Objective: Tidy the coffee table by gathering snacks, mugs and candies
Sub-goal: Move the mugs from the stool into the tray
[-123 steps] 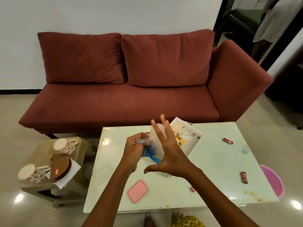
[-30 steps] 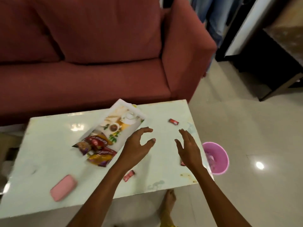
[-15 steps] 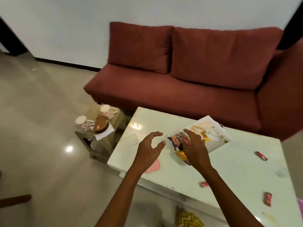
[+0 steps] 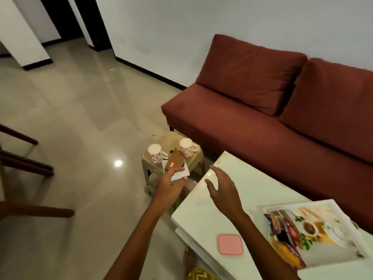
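Mugs (image 4: pixel 154 155) on stool (image 4: pixel 171 138) | left hand (image 4: pixel 169 188) outstretched, fingers (image 4: pixel 174 172) wide | right hand (image 4: pixel 224 191) fingers (image 4: pixel 219 173) wide

Two floral mugs (image 4: pixel 155 156) (image 4: pixel 186 147) are counted on one stool (image 4: pixel 171 139). One tray (image 4: pixel 331 257) and one pink pad (image 4: pixel 230 244) are seen. Two back cushions (image 4: pixel 250 71) (image 4: pixel 333 98) are counted on one sofa (image 4: pixel 242 128).

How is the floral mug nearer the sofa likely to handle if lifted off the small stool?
The floral mug looks like glazed ceramic, so probably rigid, a bit slick and breakable if dropped on the tile floor. Its side handle offers a secure grip. It stands upright near the edge of the stool, so a careless nudge might tip it off.
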